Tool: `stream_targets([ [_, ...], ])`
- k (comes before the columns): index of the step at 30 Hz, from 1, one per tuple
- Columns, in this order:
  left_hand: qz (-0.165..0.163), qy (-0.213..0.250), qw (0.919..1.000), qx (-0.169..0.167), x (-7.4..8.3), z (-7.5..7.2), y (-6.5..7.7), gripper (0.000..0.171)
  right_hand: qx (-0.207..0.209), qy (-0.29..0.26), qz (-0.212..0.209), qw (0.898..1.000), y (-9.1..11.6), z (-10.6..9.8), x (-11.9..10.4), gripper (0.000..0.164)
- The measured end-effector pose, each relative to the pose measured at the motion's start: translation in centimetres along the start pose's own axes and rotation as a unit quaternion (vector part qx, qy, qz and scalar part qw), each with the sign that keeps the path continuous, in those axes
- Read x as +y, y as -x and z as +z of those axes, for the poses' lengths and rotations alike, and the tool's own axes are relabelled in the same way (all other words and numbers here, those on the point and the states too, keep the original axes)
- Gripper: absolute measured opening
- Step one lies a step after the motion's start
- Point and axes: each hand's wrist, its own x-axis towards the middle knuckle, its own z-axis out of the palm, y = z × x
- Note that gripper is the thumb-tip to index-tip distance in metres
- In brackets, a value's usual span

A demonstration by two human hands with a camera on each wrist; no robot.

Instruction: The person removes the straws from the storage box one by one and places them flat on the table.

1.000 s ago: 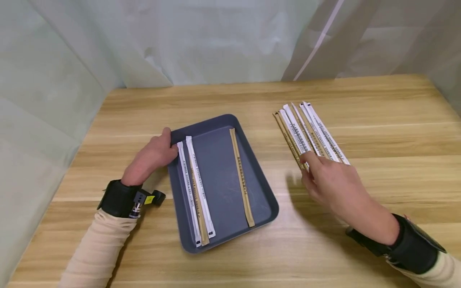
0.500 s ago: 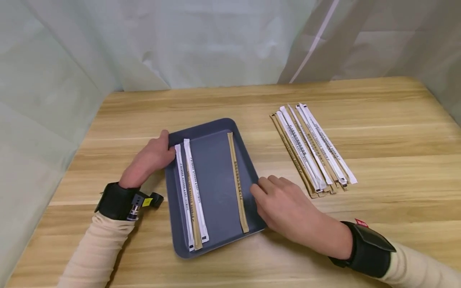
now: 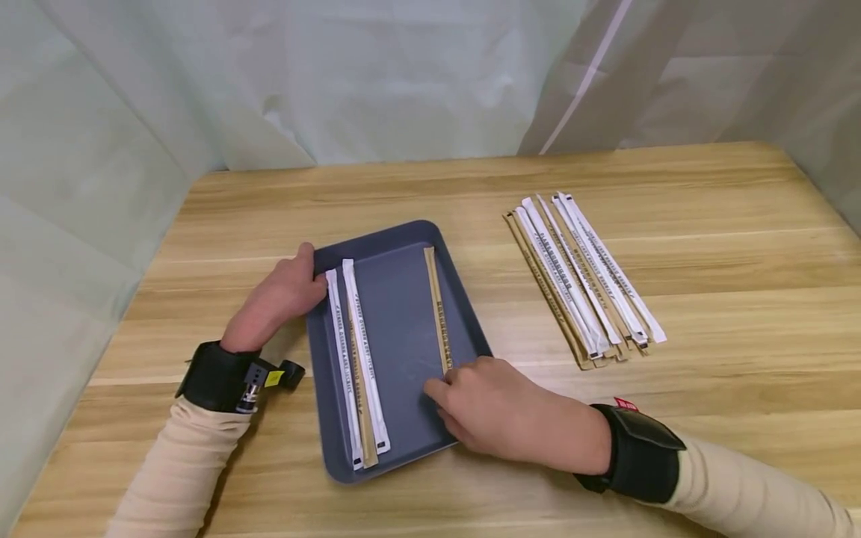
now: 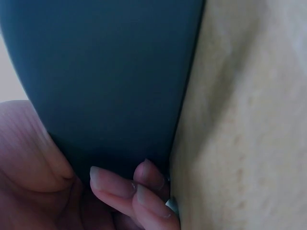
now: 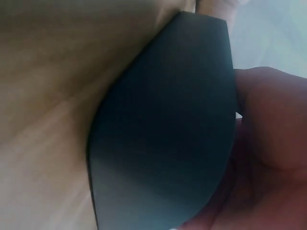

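In the head view, my left hand (image 3: 285, 288) grips the rim of a dark grey tray (image 3: 397, 239) at its far left corner. The left wrist view shows its fingers curled against the outside wall. My right hand (image 3: 501, 415) reaches over the near right corner. Its bent fingers are at the lower end of a brown paper-wrapped straw (image 3: 433, 299), covering that end. Whether they pinch it is hidden. Two white wrapped straws (image 3: 366, 351) with a brown one (image 3: 356, 373) between them lie along the tray's left side.
Right of the tray, a loose bundle of white and brown wrapped straws (image 3: 578, 276) lies slanted on the wooden table (image 3: 726, 299). A pale sheet (image 3: 403, 82) hangs behind the table.
My right hand has left the straw bundle and moved left over the tray onto the lone brown straw. The left hand keeps its hold on the rim.
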Motion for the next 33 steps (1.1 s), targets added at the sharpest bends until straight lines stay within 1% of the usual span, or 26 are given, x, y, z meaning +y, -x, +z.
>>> stream_targets([
  [2,0.001,0.0,1.0,0.002,-0.1,0.0,0.0,0.047,-0.023,-0.031,0.013,0.999,-0.2,-0.1,0.1,0.01],
  [3,0.0,0.0,1.0,0.002,0.0,0.0,0.0,0.047,-0.025,-0.042,0.018,0.999,-0.3,-0.1,0.2,0.01],
  [6,0.0,-0.002,1.0,0.004,-0.1,0.0,0.0,0.046,-0.011,-0.061,0.03,0.998,-0.4,0.2,0.3,0.011],
  [9,0.001,-0.004,1.0,0.004,-0.1,0.0,0.1,0.045,0.005,-0.063,0.051,0.997,-0.4,0.4,0.3,0.014],
  [13,0.002,-0.003,1.0,0.005,-0.2,0.0,0.1,0.045,0.01,-0.065,0.074,0.995,-0.6,0.6,0.2,0.012],
  [17,-0.001,-0.001,1.0,0.002,-0.2,0.0,0.0,0.047,0.016,-0.08,0.078,0.994,-0.7,0.6,0.2,0.013],
  [21,-0.003,0.0,1.0,-0.001,-0.1,0.0,-0.1,0.05,0.021,-0.103,0.073,0.992,-0.7,0.6,0.5,0.022],
  [23,-0.004,0.003,1.0,0.0,0.0,0.0,-0.2,0.05,0.022,-0.112,0.068,0.991,-0.7,0.6,0.6,0.023],
  [26,-0.002,0.004,1.0,0.001,0.1,0.0,-0.1,0.049,0.034,-0.129,0.048,0.99,-0.6,0.6,0.8,0.022],
  [30,-0.001,0.007,1.0,0.002,0.1,0.0,-0.1,0.048,0.086,-0.136,0.0,0.987,-0.4,0.7,1.1,0.021],
  [33,-0.004,0.008,1.0,0.003,0.2,0.0,0.0,0.049,0.122,-0.13,-0.024,0.984,-0.3,0.6,1.4,0.019],
])
